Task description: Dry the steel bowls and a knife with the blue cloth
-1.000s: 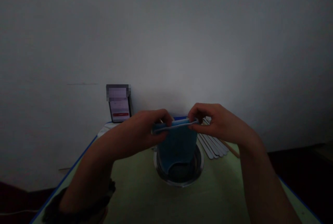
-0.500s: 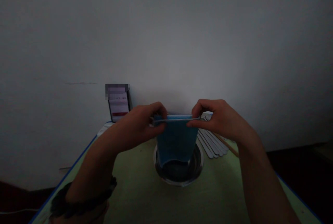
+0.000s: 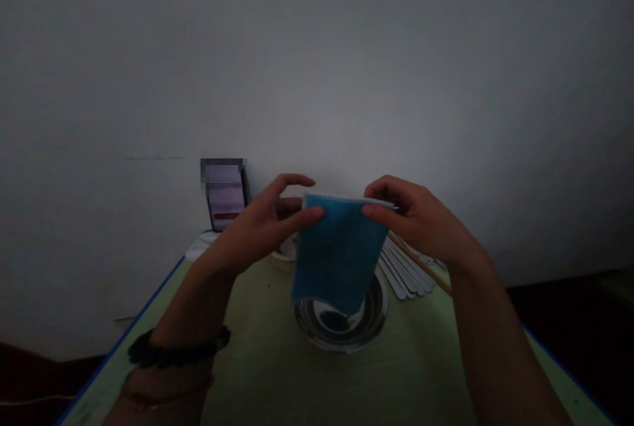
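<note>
A flat blue pouch-like piece (image 3: 341, 254) with a pale top edge hangs in front of me, slightly tilted. My right hand (image 3: 401, 211) pinches its upper right corner, thumb on the front and fingers behind. At the upper left corner, my left hand (image 3: 272, 218) presses its thumb on the front, with the index finger raised above the edge and the other fingers partly hidden. Below, a shiny metal bowl (image 3: 341, 340) stands on the table, its back part covered by the blue piece.
Several pale flat sticks (image 3: 406, 274) lie fanned out right of the bowl, beside a thin brown stick (image 3: 426, 264). A light-coloured container (image 3: 284, 251) sits partly hidden behind my left hand. A phone (image 3: 226, 195) leans against the wall at the back left. The green tabletop (image 3: 277, 373) has blue edges.
The blue piece has risen and tilted, showing more of its front face and of the bowl. My left index finger has lifted off its top edge. My right hand has moved up slightly.
</note>
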The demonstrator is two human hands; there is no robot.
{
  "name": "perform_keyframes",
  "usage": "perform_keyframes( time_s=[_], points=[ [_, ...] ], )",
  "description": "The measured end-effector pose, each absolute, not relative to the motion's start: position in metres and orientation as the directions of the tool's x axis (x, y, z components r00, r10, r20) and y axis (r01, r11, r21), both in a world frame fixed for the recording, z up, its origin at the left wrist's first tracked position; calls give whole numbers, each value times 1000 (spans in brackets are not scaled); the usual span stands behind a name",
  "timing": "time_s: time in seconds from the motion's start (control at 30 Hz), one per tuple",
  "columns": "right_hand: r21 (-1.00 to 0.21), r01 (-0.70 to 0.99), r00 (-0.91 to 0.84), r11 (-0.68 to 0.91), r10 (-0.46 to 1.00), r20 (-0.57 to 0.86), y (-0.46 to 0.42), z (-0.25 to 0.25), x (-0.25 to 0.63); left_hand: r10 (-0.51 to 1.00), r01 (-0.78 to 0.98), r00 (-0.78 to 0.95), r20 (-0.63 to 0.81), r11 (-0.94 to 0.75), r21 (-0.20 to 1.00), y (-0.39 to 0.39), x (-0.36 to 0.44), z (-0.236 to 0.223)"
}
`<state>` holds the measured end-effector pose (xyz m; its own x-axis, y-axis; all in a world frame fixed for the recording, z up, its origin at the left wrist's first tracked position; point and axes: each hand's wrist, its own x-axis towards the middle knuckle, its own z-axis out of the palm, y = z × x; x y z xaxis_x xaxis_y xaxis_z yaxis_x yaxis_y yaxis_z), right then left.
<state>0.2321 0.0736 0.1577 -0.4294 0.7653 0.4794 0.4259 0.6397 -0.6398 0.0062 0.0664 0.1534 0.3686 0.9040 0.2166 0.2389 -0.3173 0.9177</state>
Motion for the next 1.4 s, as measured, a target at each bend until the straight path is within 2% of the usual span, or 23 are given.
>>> perform_keyframes(
  time_s=[0.07,0.13,0.23,0.4,0.47,0.53,0.63,0.73,0.83,0.93,1.03,1.2,1.27,1.4],
  points=[
    [-647,408,-391,644,764,513,75,157,232,892,226,443,95,-214,950,69,5,148],
    [-663,433,-342,610,792,506,76,155,233,865,211,499,47,-174,962,70,4,144],
    [-729,443,-240,521,853,464,81,150,232,854,167,516,74,-185,968,72,3,142],
    [-902,225,-148,369,928,343,89,144,229,874,87,462,149,-212,973,75,5,144],
    [-931,139,-189,338,932,311,88,143,230,884,67,422,200,-250,966,77,6,144],
    [-946,73,-307,317,909,281,86,143,232,892,61,370,260,-302,951,79,6,143],
    [-957,30,-522,289,821,232,83,142,234,900,97,270,341,-378,921,81,5,142],
    [-956,7,-618,294,753,227,83,141,233,900,121,227,372,-406,906,82,5,143],
    [-936,36,-581,350,769,265,86,141,232,892,111,270,362,-402,909,81,5,144],
    [-908,76,-472,413,817,332,88,143,231,881,109,324,345,-397,911,79,8,145],
    [-896,59,-404,440,831,382,89,144,232,884,84,303,356,-397,914,78,11,146],
    [-907,85,-532,413,788,309,85,145,235,915,64,197,352,-370,927,80,9,143],
    [-893,122,-578,434,762,291,82,145,236,923,108,219,316,-345,932,80,5,143],
    [-912,116,-646,392,728,231,78,147,232,878,205,474,73,-191,960,75,2,145]
  ],
)
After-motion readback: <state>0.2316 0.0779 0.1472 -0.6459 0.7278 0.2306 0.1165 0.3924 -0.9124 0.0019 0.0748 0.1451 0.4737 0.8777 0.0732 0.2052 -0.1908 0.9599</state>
